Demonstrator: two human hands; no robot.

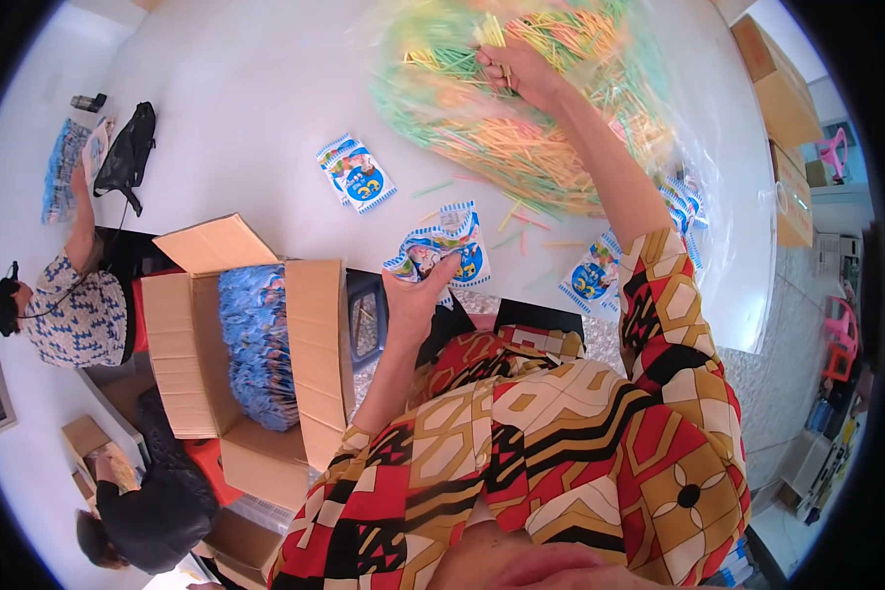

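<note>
In the head view, the left hand (418, 295) is pinching a blue-and-white printed packet (470, 251) between thumb and fingers; whether its mouth is open is hard to tell. Ahead and to the right, the right hand (523, 74) is closing around a small bunch of pale yellow sticks (493, 31) over a heap of pastel sticks (521, 147) on clear plastic. Work seems midway: blue packets (256, 344) are already filling much of a cardboard carton (320, 364) left of the left hand, while many sticks are remaining, and two packets (364, 182) are lying ahead of that hand.
</note>
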